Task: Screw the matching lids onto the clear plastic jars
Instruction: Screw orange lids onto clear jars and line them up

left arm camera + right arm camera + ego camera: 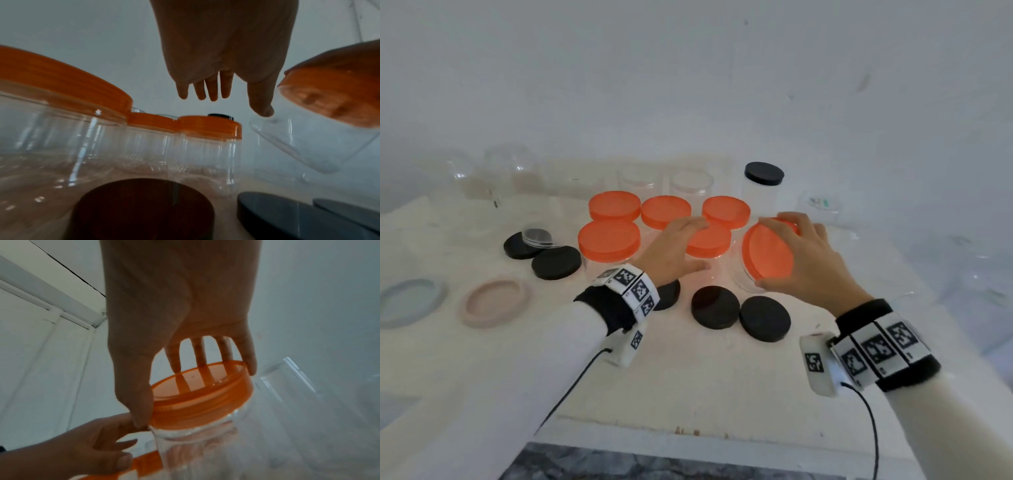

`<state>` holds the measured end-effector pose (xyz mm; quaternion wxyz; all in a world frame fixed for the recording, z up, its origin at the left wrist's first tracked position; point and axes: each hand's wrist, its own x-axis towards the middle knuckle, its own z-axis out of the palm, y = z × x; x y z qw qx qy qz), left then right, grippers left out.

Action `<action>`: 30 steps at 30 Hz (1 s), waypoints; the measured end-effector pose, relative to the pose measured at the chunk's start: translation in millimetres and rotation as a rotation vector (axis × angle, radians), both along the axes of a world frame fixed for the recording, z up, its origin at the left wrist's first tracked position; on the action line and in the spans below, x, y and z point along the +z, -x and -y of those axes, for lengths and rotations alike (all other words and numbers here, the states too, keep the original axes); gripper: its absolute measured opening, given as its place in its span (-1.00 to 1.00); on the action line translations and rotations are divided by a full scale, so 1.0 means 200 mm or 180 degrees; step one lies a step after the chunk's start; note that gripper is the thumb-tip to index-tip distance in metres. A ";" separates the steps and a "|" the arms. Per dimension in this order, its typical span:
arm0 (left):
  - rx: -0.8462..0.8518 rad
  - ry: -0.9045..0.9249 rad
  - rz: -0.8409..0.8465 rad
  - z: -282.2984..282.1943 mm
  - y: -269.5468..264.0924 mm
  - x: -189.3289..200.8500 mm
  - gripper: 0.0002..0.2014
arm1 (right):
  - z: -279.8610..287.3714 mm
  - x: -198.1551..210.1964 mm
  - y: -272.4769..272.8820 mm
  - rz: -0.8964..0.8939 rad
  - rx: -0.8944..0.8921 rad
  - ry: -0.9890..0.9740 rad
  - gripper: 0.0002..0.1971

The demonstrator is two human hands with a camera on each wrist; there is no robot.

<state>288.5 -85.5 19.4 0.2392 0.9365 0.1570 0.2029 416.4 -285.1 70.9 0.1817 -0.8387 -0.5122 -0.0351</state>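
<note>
Gripping orange lid (768, 253) w/ right hand (806, 255); left hand (671, 248) open, empty.

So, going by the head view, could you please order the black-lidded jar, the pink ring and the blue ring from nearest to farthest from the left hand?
1. black-lidded jar: back of the table, beyond and right of the left hand.
2. pink ring: lying flat, to its left.
3. blue ring: at the far left edge.
</note>
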 end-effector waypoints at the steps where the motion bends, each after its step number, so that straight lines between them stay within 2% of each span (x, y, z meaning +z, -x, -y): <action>1: 0.0021 -0.0205 -0.0020 -0.01 -0.05 -0.02 -0.26 | 0.00 -0.02 -0.02 -0.0040 -0.0088 -0.0039 -0.08; 5: 0.0227 -0.0657 -0.0179 -0.04 -0.17 -0.09 -0.23 | -0.03 -0.10 -0.10 -0.0032 -0.0255 -0.0004 -0.08; 9: 0.0296 -0.0505 -0.0480 -0.07 -0.20 -0.15 -0.33 | -0.06 -0.14 -0.14 -0.0025 -0.0261 0.0071 -0.11; 16: 0.0158 -0.0153 0.0098 -0.09 -0.20 -0.19 -0.33 | -0.11 -0.20 -0.18 -0.0059 -0.0074 0.0317 -0.18; 20: 0.0135 -0.0132 0.0139 -0.09 -0.20 -0.20 -0.33 | -0.14 -0.23 -0.19 0.0092 0.0080 0.0422 -0.24; 23: 0.0119 -0.0129 0.0202 -0.10 -0.20 -0.20 -0.37 | -0.16 -0.25 -0.19 0.0249 0.0071 0.0299 -0.39; 26: 0.0145 -0.0165 0.0251 -0.10 -0.21 -0.20 -0.42 | -0.17 -0.25 -0.18 0.0165 0.0050 0.0182 -0.52; 30: 0.0113 -0.0141 0.0219 -0.11 -0.21 -0.21 -0.32 | -0.18 -0.26 -0.19 0.0087 0.0131 0.0149 -0.58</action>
